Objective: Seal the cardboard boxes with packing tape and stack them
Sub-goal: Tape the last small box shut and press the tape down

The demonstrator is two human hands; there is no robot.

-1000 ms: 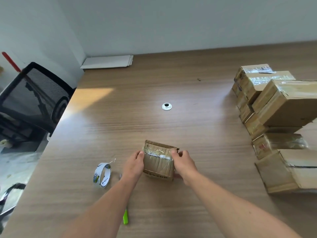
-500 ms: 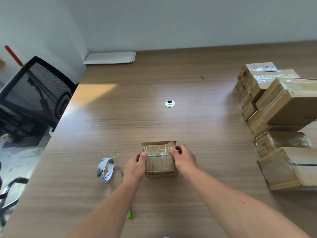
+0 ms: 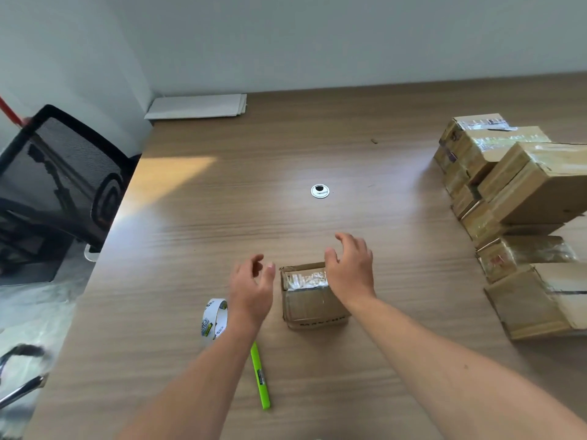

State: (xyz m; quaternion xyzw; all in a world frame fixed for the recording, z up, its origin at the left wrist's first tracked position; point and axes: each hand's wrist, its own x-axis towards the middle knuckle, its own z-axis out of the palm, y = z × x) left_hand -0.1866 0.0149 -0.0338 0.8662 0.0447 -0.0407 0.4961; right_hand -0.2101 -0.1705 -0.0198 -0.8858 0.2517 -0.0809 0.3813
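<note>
A: Start with the grips. How do they stand?
B: Your left grip (image 3: 252,290) is spread, fingers loosely curved, holding nothing. It hangs just left of the small cardboard box (image 3: 313,304), and a strip of counter (image 3: 222,233) shows between the two.
A: And the other one?
B: Your right grip (image 3: 349,269) is spread and empty too. It sits over the box's far right corner, but I cannot tell whether it touches the cardboard.
A: Where is the box itself?
B: It stands flat on the counter between your forearms. Crinkled clear tape runs across its top, and there is dark lettering low on the face towards you.
A: What lies around it?
B: The tape roll (image 3: 215,317) stands on edge just beside your left wrist. A slim green tool (image 3: 260,376), pen or cutter, lies along your left forearm, nearer to you. Beyond the box is a round cable grommet (image 3: 320,191). The pile of taped boxes (image 3: 533,185) sits well apart at your right. White flat sheets (image 3: 197,106) lie at the far left corner, and a black mesh chair (image 3: 63,173) stands off the left edge.
</note>
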